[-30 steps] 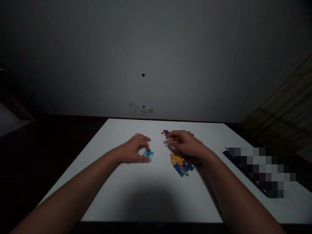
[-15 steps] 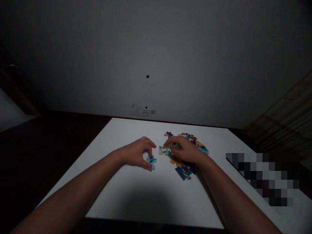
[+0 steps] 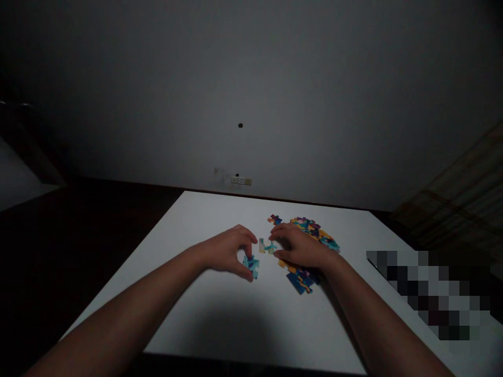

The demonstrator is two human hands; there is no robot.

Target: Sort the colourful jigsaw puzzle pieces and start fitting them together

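My left hand (image 3: 228, 254) curls over a blue and teal jigsaw piece (image 3: 250, 266), holding it by its edges just above the white table (image 3: 298, 330). Only a short gap separates that piece from a pale and teal jigsaw piece (image 3: 267, 246), which sits pinched at the fingertips of my right hand (image 3: 301, 247). My right palm hangs over a loose heap of colourful puzzle pieces (image 3: 312, 230). More pieces in blue and orange (image 3: 299, 281) lie under and just below that hand, partly hidden by it.
A dark flat object (image 3: 377, 264), mostly blurred out, lies along the table's right side. The table's far edge meets a grey wall with a small switch plate (image 3: 241, 180). Dark surroundings lie beyond the table's left edge.
My hands have drawn closer together, with the left hand and its piece shifting right. My right hand has moved left off the heap, leaving more of it showing. The view has tilted slightly.
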